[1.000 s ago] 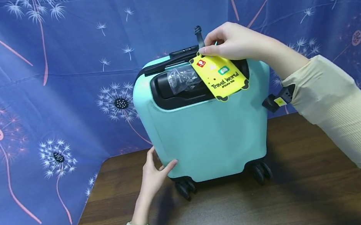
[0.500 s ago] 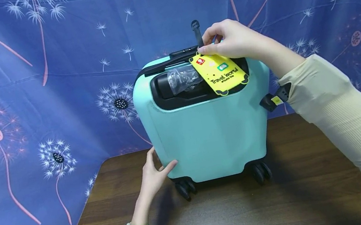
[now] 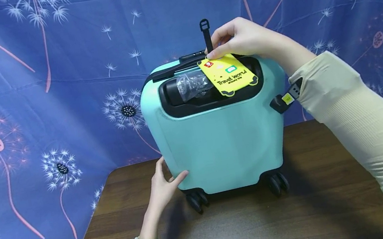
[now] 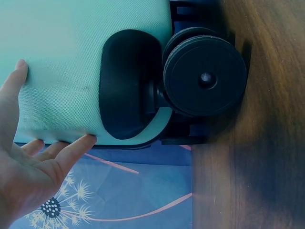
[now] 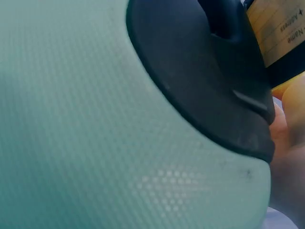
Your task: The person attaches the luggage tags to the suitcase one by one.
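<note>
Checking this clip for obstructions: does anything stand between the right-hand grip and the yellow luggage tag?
Nothing visible does. In the head view, the right-hand grip pinches the yellow luggage tag at its upper end, beside the black strap; the teal suitcase stands behind the tag.

Your suitcase (image 3: 218, 148) looks like textured plastic and your tag (image 3: 226, 81) like smooth plastic; the wrapper (image 3: 192, 85) is crinkled, glossy film, the bench (image 3: 252, 230) faintly shiny wood grain, the curtain (image 3: 73, 100) creased cloth.
</note>
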The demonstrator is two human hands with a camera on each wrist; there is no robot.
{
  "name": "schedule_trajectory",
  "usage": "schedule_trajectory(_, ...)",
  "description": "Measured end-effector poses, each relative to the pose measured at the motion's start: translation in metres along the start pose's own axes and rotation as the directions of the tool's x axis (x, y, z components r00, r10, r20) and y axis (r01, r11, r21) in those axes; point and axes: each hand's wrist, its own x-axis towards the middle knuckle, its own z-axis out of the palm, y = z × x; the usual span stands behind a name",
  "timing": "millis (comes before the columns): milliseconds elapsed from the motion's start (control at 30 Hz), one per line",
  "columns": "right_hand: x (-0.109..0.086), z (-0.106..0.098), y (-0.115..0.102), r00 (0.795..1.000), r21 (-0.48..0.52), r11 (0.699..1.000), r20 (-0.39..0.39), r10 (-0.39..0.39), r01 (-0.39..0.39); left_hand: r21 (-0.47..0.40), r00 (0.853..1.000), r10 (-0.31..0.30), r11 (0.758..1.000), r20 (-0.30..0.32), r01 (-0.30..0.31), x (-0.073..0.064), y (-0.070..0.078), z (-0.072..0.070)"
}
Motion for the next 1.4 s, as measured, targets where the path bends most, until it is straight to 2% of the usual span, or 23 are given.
schedule_trajectory(567, 0.012, 0.008, 0.010, 0.990, 0.008, 0.993, -0.083, -0.115, 0.116, -0.009, 1.000, -0.007, 1.000, -0.009, 0.007, -0.001, -0.003, 0.004)
schedule_trajectory(667, 0.010, 0.009, 0.012, 0.990, -0.003, 0.994, -0.090, -0.106, 0.106, -0.016, 1.000, -0.013, 1.000, -0.003, 0.013, -0.003, 0.002, 0.005)
schedule_trajectory(867, 0.010, 0.010, 0.010, 0.992, -0.013, 0.996, -0.085, -0.088, 0.087, 0.009, 1.000, 0.006, 1.000, -0.006, -0.006, -0.014, 0.026, 0.001)
schedule_trajectory(967, 0.010, 0.010, 0.010, 0.994, -0.003, 0.997, -0.081, -0.076, 0.076, 0.022, 1.000, 0.003, 1.000, -0.007, -0.003, -0.013, 0.021, -0.002)
schedule_trajectory(1100, 0.009, 0.010, 0.009, 0.993, 0.017, 0.997, -0.088, -0.078, 0.080, 0.022, 1.000, 0.013, 1.000, 0.008, -0.013, -0.007, 0.005, -0.006)
schedule_trajectory(1200, 0.008, 0.010, 0.008, 0.992, 0.031, 0.996, -0.095, -0.080, 0.084, 0.051, 0.998, 0.052, 0.997, 0.022, -0.053, -0.006, 0.000, -0.009)
schedule_trajectory(1400, 0.006, 0.009, 0.009, 0.993, 0.055, 0.996, -0.098, -0.071, 0.076, 0.135, 0.995, 0.102, 0.986, 0.003, -0.102, -0.004, -0.002, -0.015)
